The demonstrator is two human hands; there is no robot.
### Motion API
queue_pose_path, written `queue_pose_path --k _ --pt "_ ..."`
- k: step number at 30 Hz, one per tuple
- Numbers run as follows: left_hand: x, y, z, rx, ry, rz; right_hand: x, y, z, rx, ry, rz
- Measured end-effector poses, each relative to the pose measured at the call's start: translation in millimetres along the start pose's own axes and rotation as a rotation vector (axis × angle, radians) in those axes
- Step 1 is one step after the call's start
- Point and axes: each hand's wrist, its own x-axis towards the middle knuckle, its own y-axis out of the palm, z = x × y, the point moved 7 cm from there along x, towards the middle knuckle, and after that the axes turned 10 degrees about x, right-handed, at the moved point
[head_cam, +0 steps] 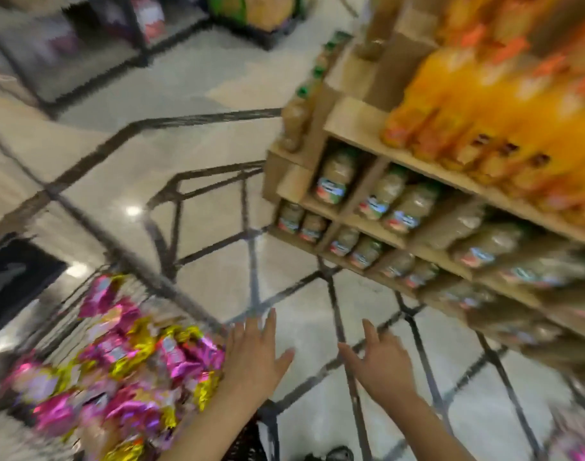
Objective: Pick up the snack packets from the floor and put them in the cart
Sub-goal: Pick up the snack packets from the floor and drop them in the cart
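Crinkled pink-and-gold foil snack packets (128,357) gleam glossy. The pale tiled floor (191,78) shines smooth. Tan board shelving (357,128) looks matt.

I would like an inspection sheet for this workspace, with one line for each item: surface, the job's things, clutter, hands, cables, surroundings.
Surface: pale glossy tiled floor with dark lines; the whole picture is motion-blurred.
Job's things: pink and yellow snack packets piled at lower left, seemingly inside the wire cart; more pink packets at the lower right edge, and I cannot tell what they lie on.
Clutter: black mat on the floor at left.
Hands: left hand and right hand both open, fingers spread, holding nothing.
Cables: nothing seen.
Surroundings: wooden shelf at right with jars and orange bottles.
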Motion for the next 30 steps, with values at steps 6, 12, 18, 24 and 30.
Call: queue_pose_path --k 6,12,18,24,30 --pt "-6 8 -178 0.108 0.298 0.031 -63 -31 -186 0.195 0.284 -0.15" --pt "-55 45 -348 0.19 0.535 0.082 -150 -25 -345 0.369 0.534 -0.221" --pt "-117 87 -475 0.374 0.809 0.152 -241 -5 -452 0.589 0.811 -0.354" --pt "-127 105 -542 0.539 0.974 0.171 -280 26 -491 0.808 1.0 -0.433" --pt "-99 108 -603 0.6 1.053 0.216 -266 25 -520 0.84 1.145 -0.419"
